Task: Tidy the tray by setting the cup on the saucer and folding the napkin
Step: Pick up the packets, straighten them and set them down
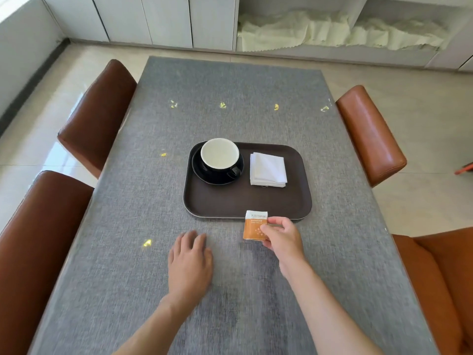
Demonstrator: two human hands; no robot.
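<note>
Tray nearly tidy: cup on saucer, napkin folded, a packet in the right hand.

The cup (220, 156) stands on the saucer (204, 172) at the tray's (230, 206) far left; the folded napkin (268, 169) lies beside it, apart. The right hand (281, 238) pinches an orange-and-white packet (254, 228) over the tray's near rim; the left hand (190, 257) lies flat and empty on the table (230, 103). Risks, as judged: the packet released on the rim may tip off onto the table; a reach further in could brush the napkin and undo its fold.
</note>
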